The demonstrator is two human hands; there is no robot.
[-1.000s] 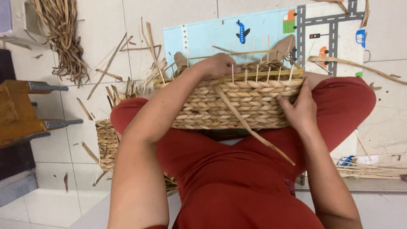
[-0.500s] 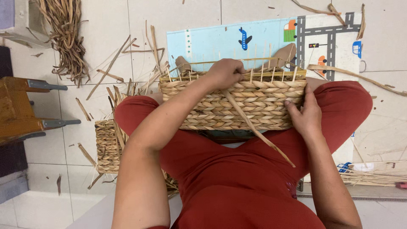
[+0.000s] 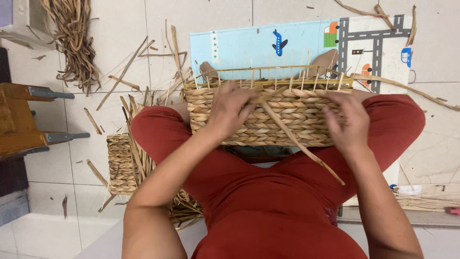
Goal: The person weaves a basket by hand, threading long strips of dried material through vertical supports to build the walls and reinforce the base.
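Note:
A half-woven straw basket [image 3: 287, 122] on a thin metal frame rests on my lap, between my knees in red trousers. My left hand [image 3: 230, 109] lies on the basket's upper left wall, its fingers pinching the top end of a long loose straw strand [image 3: 299, 141]. That strand runs diagonally down to the right across the weave. My right hand [image 3: 349, 122] presses flat against the basket's right side, fingers spread on the weave.
A blue play mat [image 3: 297, 41] with road and plane prints lies on the tiled floor beyond the basket. A smaller woven basket [image 3: 120, 163] and loose straw sit at my left. A bundle of dried fibre [image 3: 72, 38] lies far left, beside a wooden stool [image 3: 24, 120].
My left hand slid from the basket's top rim down onto the front wall, taking the strand's end. My right hand shifted left onto the weave. The view dropped slightly.

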